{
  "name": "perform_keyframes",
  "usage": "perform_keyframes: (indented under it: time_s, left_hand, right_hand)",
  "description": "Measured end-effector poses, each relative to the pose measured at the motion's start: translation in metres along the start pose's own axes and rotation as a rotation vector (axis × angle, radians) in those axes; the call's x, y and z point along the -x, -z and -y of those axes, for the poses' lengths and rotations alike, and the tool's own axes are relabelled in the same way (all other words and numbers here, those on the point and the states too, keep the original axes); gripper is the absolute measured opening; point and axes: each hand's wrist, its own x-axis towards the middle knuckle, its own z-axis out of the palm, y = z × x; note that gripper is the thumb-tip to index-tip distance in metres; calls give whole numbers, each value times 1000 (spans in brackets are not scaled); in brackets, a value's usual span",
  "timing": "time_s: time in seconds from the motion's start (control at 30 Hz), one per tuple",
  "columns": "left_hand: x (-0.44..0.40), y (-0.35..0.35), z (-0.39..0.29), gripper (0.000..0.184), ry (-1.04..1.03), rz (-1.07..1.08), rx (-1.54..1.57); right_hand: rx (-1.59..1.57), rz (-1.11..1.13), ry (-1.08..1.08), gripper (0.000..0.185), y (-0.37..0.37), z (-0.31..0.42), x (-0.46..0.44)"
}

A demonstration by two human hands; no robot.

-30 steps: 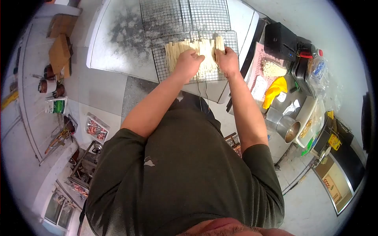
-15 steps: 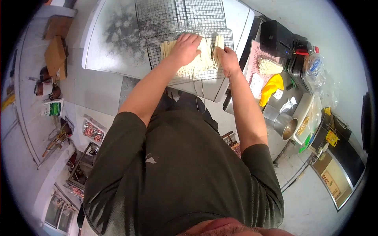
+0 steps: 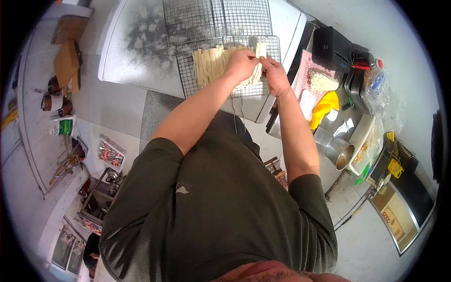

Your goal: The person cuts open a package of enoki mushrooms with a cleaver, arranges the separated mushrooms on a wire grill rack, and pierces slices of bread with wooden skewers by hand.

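Observation:
Pale dough strips that look like noodles [image 3: 210, 65] lie side by side across a wire rack [image 3: 186, 80] on the white table. Over the right end of the row, my left hand [image 3: 243, 64] is closed, its fingertips pinching the strips near my right hand. My right hand [image 3: 276, 75] is closed too, thumb and fingers on the same small bundle of strips [image 3: 260, 50] at the rack's right side. The two hands nearly touch. Parts of the strips are hidden beneath my fingers.
A second wire rack [image 3: 249, 16] lies beyond the first, with flour dust [image 3: 150, 30] on the table [image 3: 120, 56] to the left. On the right stand a black box-shaped device [image 3: 331, 47], a yellow cloth-like item [image 3: 324, 108] and a metal pot [image 3: 342, 152].
My left hand has moved right, from flat on the middle of the strips to beside my right hand, and its fingers have closed. My right hand has stayed at the right-end bundle.

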Motion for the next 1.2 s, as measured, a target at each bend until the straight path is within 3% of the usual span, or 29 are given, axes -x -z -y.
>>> perform_keyframes:
  time_s: [0.07, 0.17, 0.2, 0.33, 0.47, 0.63, 0.83, 0.97, 1.03, 1.17, 1.2]
  left_hand:
    - [0, 2, 1, 19, 105, 55, 107]
    - [-3, 2, 8, 16, 55, -14, 135]
    - [4, 8, -3, 15, 152, 3, 215]
    - [2, 10, 7, 19, 164, -24, 261]
    - [5, 4, 2, 17, 98, -11, 182]
    - [1, 3, -4, 20, 129, 50, 97]
    - [1, 5, -2, 19, 204, 100, 335]
    - [-3, 3, 11, 20, 137, 37, 373]
    - [-2, -1, 8, 25, 134, 121, 408]
    - [6, -2, -8, 24, 95, 75, 339]
    - [4, -2, -5, 24, 105, 84, 366]
  right_hand:
    - [28, -1, -12, 28, 5, -6, -4]
    - [1, -63, 6, 26, 2, -6, -6]
    - [-20, -95, 15, 25, 1, -5, -5]
    - [15, -190, 34, 27, 4, -8, -11]
    - [103, -106, -56, 23, 2, -7, -12]
    - [35, -55, 26, 24, -10, 4, 4]
    - [-26, -141, 16, 26, 3, -6, -5]
    - [-80, -194, 10, 27, -4, 8, 8]
    - [-102, -144, -12, 23, -13, 13, 15]
    - [-115, -80, -30, 20, -12, 5, 10]
    - [-84, -78, -4, 27, -13, 7, 12]
